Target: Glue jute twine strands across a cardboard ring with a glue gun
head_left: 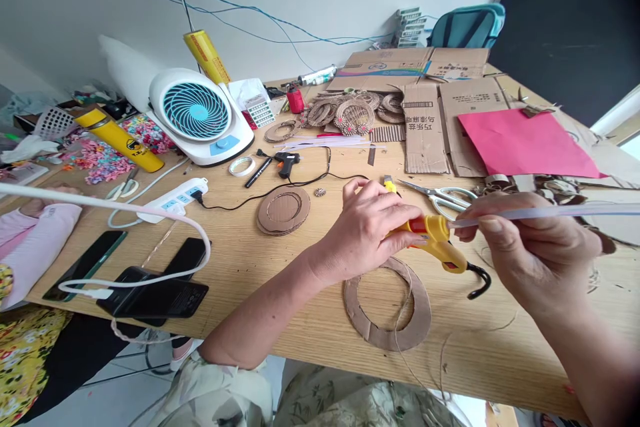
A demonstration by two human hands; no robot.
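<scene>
My left hand [367,230] is wrapped round the front part of a yellow hot glue gun [445,255], whose black cord end points down. In my right hand [540,253] is a long translucent glue stick [555,211], pinched between thumb and fingers. Its tip meets the rear end of the gun; how far it reaches inside I cannot tell. Below the gun, a flat cardboard ring [353,307] lies on the table with a thin piece of twine [406,303] across it. A cardboard disc [266,213] with a round cut lies left of my left hand.
White-handled scissors [447,199] lie behind the gun. A black glue gun [287,163], a tape roll [241,167], a power strip [173,200] and a fan [195,113] stand left. Cardboard sheets [425,130] and pink paper [530,143] cover the back right. Another person's sleeve [45,247] is at left.
</scene>
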